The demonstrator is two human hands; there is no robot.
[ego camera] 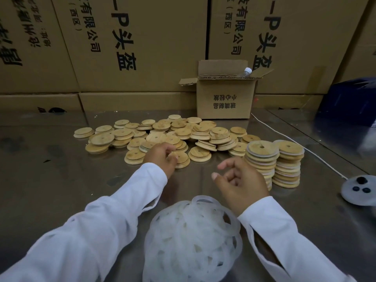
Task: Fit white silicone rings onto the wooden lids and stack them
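My left hand (160, 157) pinches a wooden lid (181, 158) lying flat at the near edge of the loose pile (162, 135). My right hand (241, 181) hovers relaxed, holding nothing, beside two upright lid stacks (288, 165). The silicone rings (191, 241) are heaped nearest me, with bare worktop (61, 180) to the left.

Table (61, 180): shiny grey metal top filling the lower frame.
Loose wooden lids (162, 135): overlapping scatter across the centre.
Stacked lids (262, 153): two tall stacks side by side, right of centre, white rings between layers.
Silicone rings (193, 241): tangled white mound, bottom centre.
Small carton (225, 98): flaps open, upper centre-right, behind the scatter.
White cable (270, 126): slants from carton toward the right edge.
Round white device (358, 190): right edge, dark buttons on top.
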